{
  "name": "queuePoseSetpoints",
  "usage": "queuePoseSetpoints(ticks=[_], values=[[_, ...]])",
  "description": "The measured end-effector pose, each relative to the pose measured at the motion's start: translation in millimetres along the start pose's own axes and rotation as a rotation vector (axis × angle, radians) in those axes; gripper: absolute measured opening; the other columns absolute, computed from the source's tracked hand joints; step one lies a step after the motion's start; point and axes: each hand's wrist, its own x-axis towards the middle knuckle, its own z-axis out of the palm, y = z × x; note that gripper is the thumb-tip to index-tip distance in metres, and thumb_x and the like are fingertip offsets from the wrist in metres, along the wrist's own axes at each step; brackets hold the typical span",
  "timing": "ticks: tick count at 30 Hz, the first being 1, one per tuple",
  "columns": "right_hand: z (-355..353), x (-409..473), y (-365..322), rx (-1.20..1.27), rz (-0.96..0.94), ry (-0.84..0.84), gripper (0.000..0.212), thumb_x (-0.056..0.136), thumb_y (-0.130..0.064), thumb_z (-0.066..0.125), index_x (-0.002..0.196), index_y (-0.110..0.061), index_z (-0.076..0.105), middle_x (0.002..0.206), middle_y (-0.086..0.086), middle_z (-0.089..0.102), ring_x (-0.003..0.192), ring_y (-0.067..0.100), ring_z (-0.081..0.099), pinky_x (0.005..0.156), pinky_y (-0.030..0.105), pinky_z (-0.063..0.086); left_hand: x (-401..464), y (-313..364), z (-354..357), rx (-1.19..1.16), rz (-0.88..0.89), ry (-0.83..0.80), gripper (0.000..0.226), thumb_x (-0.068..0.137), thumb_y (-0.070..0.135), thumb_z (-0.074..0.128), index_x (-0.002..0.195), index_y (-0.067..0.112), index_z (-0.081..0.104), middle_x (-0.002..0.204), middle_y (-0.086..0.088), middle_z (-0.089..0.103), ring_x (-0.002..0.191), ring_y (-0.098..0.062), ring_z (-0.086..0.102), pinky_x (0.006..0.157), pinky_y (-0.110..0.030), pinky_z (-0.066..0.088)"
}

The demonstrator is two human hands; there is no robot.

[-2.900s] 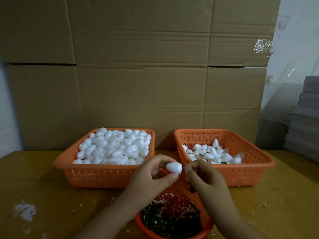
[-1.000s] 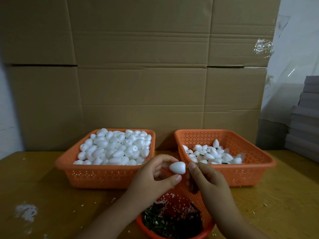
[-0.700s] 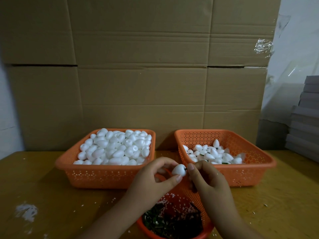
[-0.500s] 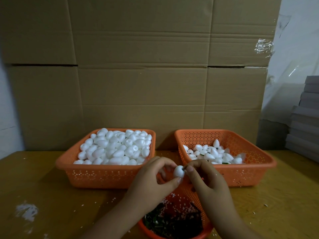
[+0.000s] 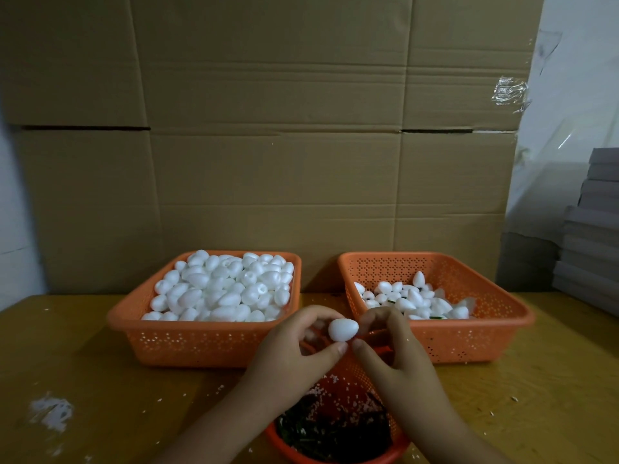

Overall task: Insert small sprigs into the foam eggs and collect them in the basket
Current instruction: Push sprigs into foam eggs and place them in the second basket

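Foam egg [image 5: 343,329] held between both hands above the near edge of the small round basket [image 5: 338,458]. Long axis lies roughly level, left to right; narrow end points toward the right hand [image 5: 395,356], blunt end toward the left hand [image 5: 301,349]. Left hand pinches the egg, thumb beneath and curled fingers over the top. Right hand's fingers curl in close at the narrow tip; whether they pinch a sprig there cannot be told, that spot being hidden by the fingertips.

Round basket directly under the hands holds dark green sprigs [image 5: 321,433] with white foam crumbs scattered over them.

Beyond the left hand: orange rectangular basket [image 5: 201,343], heaped with plain white foam eggs. Beyond the right hand: second orange basket [image 5: 469,339], partly filled with eggs, a few green bits showing among them.

Tabletop [image 5: 83,363] is yellowish wood, dusted with foam crumbs; a white smear [image 5: 52,411] lies well out to the left of the left hand. Flattened brown cardboard [image 5: 274,135] stands upright behind both baskets. Stack of grey boards [image 5: 593,242] far off past the right hand
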Motion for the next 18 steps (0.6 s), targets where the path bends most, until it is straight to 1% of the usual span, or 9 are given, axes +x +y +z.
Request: queuePoseSetpoints(ticks=[2, 4, 8, 9, 11, 13, 15, 18], values=[[0.7, -0.5, 0.2, -0.031, -0.006, 0.014, 0.022, 0.086, -0.017, 0.066, 0.084, -0.037, 0.057, 0.091, -0.011, 0.066, 0.085, 0.007, 0.064, 0.079, 0.041, 0.053, 0.2, 0.1, -0.1, -0.015, 0.001, 0.003, 0.034, 0.084, 0.022, 0.074, 0.101, 0.049, 0.064, 0.103, 0.024, 0.068, 0.098, 0.003, 0.064, 0.077, -0.011, 0.048], [1.1, -1.3, 0.7, -0.034, -0.032, 0.021, 0.022, 0.087, -0.014, 0.065, 0.083, -0.035, 0.061, 0.088, -0.010, 0.066, 0.083, 0.008, 0.063, 0.078, 0.038, 0.052, 0.1, -0.3, 0.0, -0.012, 0.004, 0.001, 0.036, 0.084, 0.022, 0.074, 0.102, 0.050, 0.063, 0.104, 0.025, 0.068, 0.101, 0.004, 0.063, 0.079, -0.014, 0.049], [0.1, -2.4, 0.4, -0.020, -0.099, 0.012, 0.031, 0.086, -0.007, 0.064, 0.089, -0.038, 0.066, 0.089, -0.010, 0.064, 0.086, 0.008, 0.062, 0.073, 0.022, 0.049, 0.7, -2.4, 0.4, 0.026, 0.016, 0.034, 0.029, 0.083, 0.026, 0.075, 0.102, 0.047, 0.065, 0.105, 0.024, 0.067, 0.103, 0.004, 0.062, 0.084, -0.022, 0.050], [-0.2, -2.5, 0.0, -0.029, -0.119, 0.006, 0.035, 0.086, -0.005, 0.064, 0.090, -0.039, 0.068, 0.091, -0.011, 0.063, 0.088, 0.008, 0.062, 0.072, 0.018, 0.048, 1.1, -3.2, 0.5, 0.046, 0.028, 0.051, 0.026, 0.083, 0.028, 0.076, 0.100, 0.045, 0.067, 0.105, 0.023, 0.066, 0.104, 0.003, 0.061, 0.085, -0.023, 0.051], [-0.2, -2.2, -1.0, -0.052, -0.155, -0.010, 0.037, 0.087, -0.003, 0.063, 0.096, -0.038, 0.071, 0.095, -0.013, 0.061, 0.092, 0.008, 0.061, 0.073, 0.013, 0.046, 1.9, -4.2, 0.7, 0.080, 0.049, 0.072, 0.022, 0.082, 0.029, 0.076, 0.099, 0.042, 0.069, 0.104, 0.021, 0.062, 0.103, 0.000, 0.059, 0.084, -0.020, 0.050], [-0.4, -1.7, -1.0, -0.064, -0.167, -0.028, 0.037, 0.087, -0.004, 0.063, 0.103, -0.036, 0.071, 0.099, -0.015, 0.060, 0.095, 0.007, 0.061, 0.075, 0.013, 0.046, 1.8, -4.1, 0.9, 0.093, 0.042, 0.073, 0.023, 0.082, 0.030, 0.076, 0.101, 0.042, 0.069, 0.103, 0.021, 0.060, 0.101, 0.000, 0.059, 0.081, -0.016, 0.048], [-0.5, -1.2, 1.0, -0.061, -0.143, -0.027, 0.039, 0.087, -0.007, 0.064, 0.109, -0.039, 0.067, 0.101, -0.017, 0.060, 0.097, 0.006, 0.061, 0.077, 0.018, 0.049, 1.1, -3.4, 0.9, 0.093, 0.025, 0.074, 0.027, 0.081, 0.031, 0.076, 0.101, 0.046, 0.067, 0.103, 0.023, 0.061, 0.099, 0.001, 0.058, 0.079, -0.014, 0.047], [0.2, -0.6, 4.0, -0.052, -0.065, 0.002, 0.034, 0.086, -0.015, 0.065, 0.107, -0.040, 0.057, 0.101, -0.019, 0.060, 0.095, 0.004, 0.062, 0.079, 0.028, 0.053, 0.6, -1.6, 0.8, 0.032, 0.000, 0.060, 0.033, 0.081, 0.026, 0.077, 0.101, 0.049, 0.063, 0.105, 0.024, 0.064, 0.099, 0.000, 0.061, 0.080, -0.020, 0.050]])
